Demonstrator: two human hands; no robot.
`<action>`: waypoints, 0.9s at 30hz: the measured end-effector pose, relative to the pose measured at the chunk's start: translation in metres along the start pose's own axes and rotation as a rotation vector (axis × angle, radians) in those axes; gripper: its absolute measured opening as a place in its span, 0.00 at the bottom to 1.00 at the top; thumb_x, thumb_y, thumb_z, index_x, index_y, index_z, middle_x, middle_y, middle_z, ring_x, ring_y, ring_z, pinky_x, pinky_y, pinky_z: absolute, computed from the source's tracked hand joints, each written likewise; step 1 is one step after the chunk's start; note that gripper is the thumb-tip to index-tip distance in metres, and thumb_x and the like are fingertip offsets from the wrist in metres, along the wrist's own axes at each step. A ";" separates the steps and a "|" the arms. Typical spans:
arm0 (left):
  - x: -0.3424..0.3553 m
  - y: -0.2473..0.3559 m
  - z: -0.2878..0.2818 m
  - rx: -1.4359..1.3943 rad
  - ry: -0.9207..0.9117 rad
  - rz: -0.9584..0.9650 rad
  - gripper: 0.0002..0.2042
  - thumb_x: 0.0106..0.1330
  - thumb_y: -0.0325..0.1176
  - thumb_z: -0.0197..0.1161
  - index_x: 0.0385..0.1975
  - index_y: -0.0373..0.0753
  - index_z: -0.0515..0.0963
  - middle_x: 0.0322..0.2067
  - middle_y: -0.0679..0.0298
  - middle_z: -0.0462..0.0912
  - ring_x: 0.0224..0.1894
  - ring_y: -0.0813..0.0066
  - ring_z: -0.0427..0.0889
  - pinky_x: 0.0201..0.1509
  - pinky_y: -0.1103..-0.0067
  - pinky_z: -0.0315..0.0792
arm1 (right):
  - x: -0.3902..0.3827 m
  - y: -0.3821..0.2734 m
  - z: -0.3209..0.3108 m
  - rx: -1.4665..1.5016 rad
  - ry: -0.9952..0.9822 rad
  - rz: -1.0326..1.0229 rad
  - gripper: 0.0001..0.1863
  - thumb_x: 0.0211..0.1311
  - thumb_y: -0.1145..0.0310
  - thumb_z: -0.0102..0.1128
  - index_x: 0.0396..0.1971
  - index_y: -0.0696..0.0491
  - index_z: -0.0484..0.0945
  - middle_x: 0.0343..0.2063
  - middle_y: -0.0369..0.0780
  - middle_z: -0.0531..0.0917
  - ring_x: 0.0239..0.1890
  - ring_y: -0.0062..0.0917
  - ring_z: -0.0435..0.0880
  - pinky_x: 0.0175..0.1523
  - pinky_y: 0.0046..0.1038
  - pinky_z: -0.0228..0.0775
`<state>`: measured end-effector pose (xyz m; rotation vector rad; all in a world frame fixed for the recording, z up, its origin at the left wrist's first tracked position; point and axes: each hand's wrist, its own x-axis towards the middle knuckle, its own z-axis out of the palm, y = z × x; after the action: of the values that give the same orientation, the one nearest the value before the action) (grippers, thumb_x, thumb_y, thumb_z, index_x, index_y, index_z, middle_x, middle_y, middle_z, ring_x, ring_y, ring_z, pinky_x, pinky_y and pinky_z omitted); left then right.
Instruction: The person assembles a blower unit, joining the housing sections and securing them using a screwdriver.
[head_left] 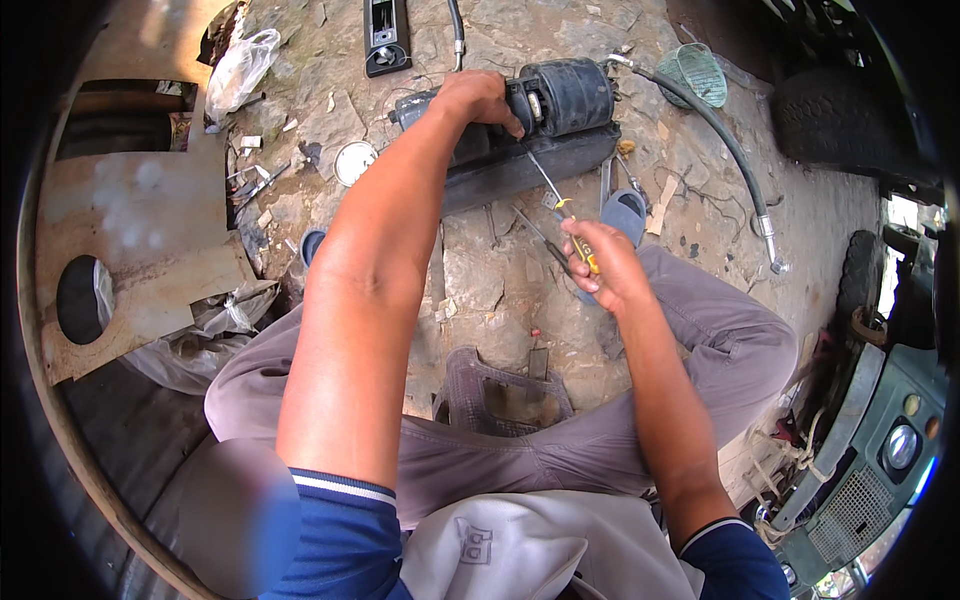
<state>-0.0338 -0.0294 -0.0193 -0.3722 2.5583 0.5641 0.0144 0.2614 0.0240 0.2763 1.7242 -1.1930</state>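
The black unit [568, 92], with a drum-shaped housing at its right end, lies on the stone ground [480, 275] ahead of the seated person. Its long axis runs left to right across the view, the right end slightly farther from the person. A long dark trough-like part [535, 168] runs along its near side.

The screwdriver [583, 250] points away from the person and to the left; its shaft slopes up to the near side of the unit's middle. Whether the tip is seated cannot be determined.

The right hand [608, 265] is closed around the yellow-and-black handle, its forearm reaching forward from the lower right. The left arm extends nearly straight; the left hand [478, 100] lies over the unit's middle, fingers bent downward. Whether it grips or merely rests cannot be told.

The left hand and forearm obstruct sight of the unit's left portion. A second slender tool [546, 238] lies just left of the right hand, and a blue-grey sandal [625, 213] sits just beyond it. A black hose [728, 145] curves along the right, near a green mesh basket [692, 76]. A white round lid [355, 163] lies left of the unit.
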 end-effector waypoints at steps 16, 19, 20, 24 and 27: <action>0.004 -0.005 0.001 -0.006 -0.020 0.024 0.40 0.40 0.64 0.77 0.44 0.33 0.82 0.45 0.50 0.86 0.52 0.53 0.83 0.55 0.67 0.75 | 0.002 0.018 0.023 -0.952 0.378 -0.468 0.21 0.66 0.58 0.61 0.47 0.60 0.71 0.38 0.53 0.82 0.34 0.50 0.86 0.39 0.46 0.78; 0.006 -0.007 0.001 -0.023 -0.036 0.013 0.41 0.40 0.64 0.77 0.45 0.33 0.81 0.46 0.50 0.85 0.52 0.53 0.83 0.56 0.67 0.75 | 0.016 0.012 -0.004 -0.053 0.008 -0.043 0.23 0.68 0.54 0.59 0.47 0.61 0.71 0.38 0.50 0.83 0.30 0.44 0.86 0.40 0.44 0.78; 0.006 -0.008 0.001 -0.024 -0.041 0.013 0.41 0.40 0.64 0.77 0.46 0.33 0.81 0.46 0.50 0.85 0.52 0.53 0.83 0.56 0.67 0.75 | 0.017 0.009 -0.012 0.131 -0.064 0.073 0.24 0.68 0.53 0.59 0.47 0.61 0.71 0.39 0.49 0.83 0.29 0.43 0.85 0.40 0.44 0.78; 0.003 -0.003 0.002 0.004 0.011 -0.026 0.32 0.42 0.59 0.78 0.39 0.37 0.87 0.42 0.55 0.88 0.49 0.58 0.85 0.54 0.68 0.76 | 0.010 0.031 0.014 -0.834 0.408 -0.639 0.23 0.66 0.53 0.63 0.43 0.60 0.71 0.43 0.50 0.83 0.26 0.45 0.83 0.40 0.46 0.77; 0.002 -0.002 0.003 0.007 0.032 -0.002 0.32 0.41 0.59 0.78 0.39 0.37 0.87 0.42 0.54 0.88 0.49 0.57 0.86 0.54 0.68 0.76 | 0.008 0.023 0.022 -1.038 0.376 -0.466 0.23 0.66 0.54 0.64 0.43 0.58 0.71 0.38 0.47 0.83 0.20 0.36 0.81 0.29 0.40 0.75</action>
<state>-0.0332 -0.0306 -0.0229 -0.3839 2.5895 0.5532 0.0382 0.2521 0.0036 -0.5921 2.5847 -0.4036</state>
